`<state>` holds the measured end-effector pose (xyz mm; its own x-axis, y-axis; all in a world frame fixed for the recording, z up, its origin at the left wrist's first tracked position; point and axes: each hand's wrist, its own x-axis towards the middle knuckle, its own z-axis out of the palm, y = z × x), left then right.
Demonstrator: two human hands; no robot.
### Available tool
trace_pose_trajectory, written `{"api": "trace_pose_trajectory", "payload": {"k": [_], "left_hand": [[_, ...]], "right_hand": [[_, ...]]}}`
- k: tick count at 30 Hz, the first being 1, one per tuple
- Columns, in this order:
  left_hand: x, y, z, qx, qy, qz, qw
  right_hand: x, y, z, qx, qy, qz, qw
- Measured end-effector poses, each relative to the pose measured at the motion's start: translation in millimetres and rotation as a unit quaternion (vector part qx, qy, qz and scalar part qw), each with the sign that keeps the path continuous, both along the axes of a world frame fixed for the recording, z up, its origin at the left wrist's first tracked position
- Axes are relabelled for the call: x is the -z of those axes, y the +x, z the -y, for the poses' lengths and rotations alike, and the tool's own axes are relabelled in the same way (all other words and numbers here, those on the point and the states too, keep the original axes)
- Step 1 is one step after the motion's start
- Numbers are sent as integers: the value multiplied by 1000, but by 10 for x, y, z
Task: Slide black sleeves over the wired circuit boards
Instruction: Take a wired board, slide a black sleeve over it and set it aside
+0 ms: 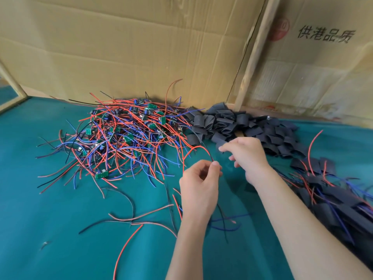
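Nearest, loose wires (141,219) lie on open green cloth (50,249). The left hand (198,187) pinches a red wire (198,148). Just beyond, the right hand (247,153) has curled fingers, possibly holding a sleeve; I cannot tell. Farther back, wired circuit boards (125,134) and black sleeves (232,124) pile against the cardboard wall (141,47).

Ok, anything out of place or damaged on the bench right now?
Nothing looks damaged. A few loose wires lie strayed on the green cloth, apart from the board pile. A small bit of debris sits near the front left; too small to identify.
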<state>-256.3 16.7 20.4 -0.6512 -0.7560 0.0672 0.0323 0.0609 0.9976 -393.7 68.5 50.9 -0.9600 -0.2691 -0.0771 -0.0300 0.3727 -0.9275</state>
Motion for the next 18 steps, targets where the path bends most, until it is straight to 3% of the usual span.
{"api": "trace_pose_trajectory", "payload": {"k": [3,12,18], "left_hand": [[-4,-5,-18,18,-2,-4,1000],[18,-28,-58,63,-76,17,995],[23,-37,-86,87,-87,3,992]], "right_hand": [[6,152,-272,9,-86,-6,996],[-73,440,-614,-120,-81,-55,988],[-118,447,-685,-214,-159,0,964]]}}
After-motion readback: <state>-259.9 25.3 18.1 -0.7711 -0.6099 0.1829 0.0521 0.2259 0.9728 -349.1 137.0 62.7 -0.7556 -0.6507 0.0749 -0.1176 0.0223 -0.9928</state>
